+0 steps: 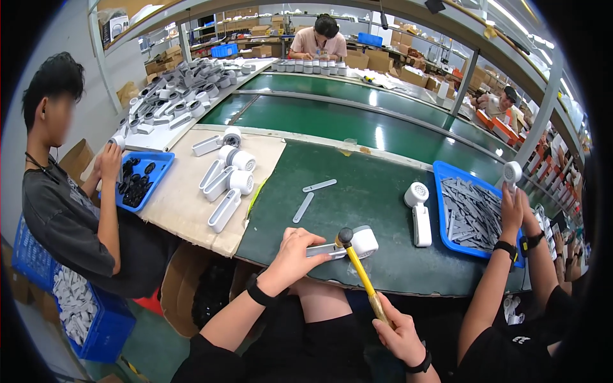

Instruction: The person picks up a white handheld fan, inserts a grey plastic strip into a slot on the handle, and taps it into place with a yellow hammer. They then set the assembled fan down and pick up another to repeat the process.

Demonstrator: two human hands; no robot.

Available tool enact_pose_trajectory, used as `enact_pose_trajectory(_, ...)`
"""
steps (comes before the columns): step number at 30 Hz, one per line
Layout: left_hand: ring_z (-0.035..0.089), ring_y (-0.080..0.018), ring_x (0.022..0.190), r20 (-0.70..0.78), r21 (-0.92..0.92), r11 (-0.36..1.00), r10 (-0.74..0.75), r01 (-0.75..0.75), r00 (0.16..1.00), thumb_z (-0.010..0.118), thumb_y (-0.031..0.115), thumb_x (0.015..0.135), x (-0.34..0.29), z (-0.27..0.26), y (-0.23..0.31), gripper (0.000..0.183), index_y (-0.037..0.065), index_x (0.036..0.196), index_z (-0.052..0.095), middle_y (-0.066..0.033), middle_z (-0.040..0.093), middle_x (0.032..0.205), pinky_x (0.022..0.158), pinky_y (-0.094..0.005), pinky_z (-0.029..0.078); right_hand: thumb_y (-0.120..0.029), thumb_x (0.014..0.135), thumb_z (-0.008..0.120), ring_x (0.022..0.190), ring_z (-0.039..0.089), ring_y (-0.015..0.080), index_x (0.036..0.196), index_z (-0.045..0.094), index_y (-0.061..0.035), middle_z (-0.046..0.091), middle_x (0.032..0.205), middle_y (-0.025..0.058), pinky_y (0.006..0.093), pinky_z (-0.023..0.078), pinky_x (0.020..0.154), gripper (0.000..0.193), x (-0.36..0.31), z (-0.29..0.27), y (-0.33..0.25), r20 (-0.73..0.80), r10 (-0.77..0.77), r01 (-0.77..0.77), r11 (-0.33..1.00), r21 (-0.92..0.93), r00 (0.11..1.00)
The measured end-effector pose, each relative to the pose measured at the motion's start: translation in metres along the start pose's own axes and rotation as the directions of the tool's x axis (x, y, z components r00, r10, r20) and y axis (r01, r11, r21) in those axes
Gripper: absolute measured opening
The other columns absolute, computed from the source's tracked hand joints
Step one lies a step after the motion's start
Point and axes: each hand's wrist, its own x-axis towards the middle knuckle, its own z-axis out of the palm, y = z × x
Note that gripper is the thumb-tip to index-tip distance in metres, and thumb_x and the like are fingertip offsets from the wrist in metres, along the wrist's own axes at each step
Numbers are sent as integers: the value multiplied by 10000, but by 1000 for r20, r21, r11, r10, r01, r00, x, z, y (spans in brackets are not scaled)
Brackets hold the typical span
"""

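Observation:
My left hand (292,260) is closed around the grey-edged handle of a white handheld device (364,242) with a round head, lying on its side at the bench's near edge. My right hand (401,330) grips a small hammer (361,273) by its yellow handle. Its dark-tipped head is over the spot where the device's handle joins the round head; whether they touch, I cannot tell. Beyond my left hand lie two thin grey strips, one (319,185) touching or nearly touching the end of the other (303,207). A similar white device (418,214) rests to the right.
A blue tray (439,185) of grey strips sits at the right, beside a co-worker's hands (516,207) holding a device. Several white devices (230,172) lie on the beige board (185,204) at left. Another co-worker (67,185) works by a blue tray (167,159) of black parts.

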Motion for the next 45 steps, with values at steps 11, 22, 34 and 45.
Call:
enact_pose_trajectory(11, 554, -284, 808, -38, -57, 986, 157, -159, 987, 805, 168, 735, -4, -2, -4, 244, 28, 894, 685, -90, 560, 779, 749, -381, 464, -17, 905, 592, 528, 494, 39, 1470, 396, -5, 549, 687, -15, 190, 406, 504, 598, -5, -1, -12, -32, -72, 70, 996, -48, 997)
enact_pose_trajectory(22, 548, -278, 810, -42, -93, 981, 170, -173, 985, 804, 153, 735, -3, 2, -11, 238, 35, 896, 674, -86, 559, 791, 750, -382, 460, -10, 903, 590, 552, 506, 36, 1475, 403, -28, 558, 696, -16, 194, 416, 510, 602, -8, -1, -28, -19, -72, 71, 995, -65, 997)
enact_pose_trajectory(34, 567, -279, 868, -49, 4, 985, 174, -174, 983, 681, 167, 875, -3, 5, 10, 213, 67, 1063, 696, -79, 597, 855, 794, -374, 448, 23, 908, 543, 491, 468, 43, 1479, 366, 16, 547, 673, -1, 186, 373, 457, 598, -8, 6, -1, -80, 106, -85, 970, 229, 991)
enact_pose_trajectory(45, 602, -264, 844, -44, 20, 987, 159, -158, 986, 685, 190, 863, 6, 14, 14, 180, 108, 1011, 745, -50, 644, 851, 749, -390, 472, 14, 912, 552, 485, 475, 45, 1477, 380, -3, 556, 672, 4, 190, 381, 449, 591, -13, 1, 4, -95, 88, -67, 976, 209, 992)
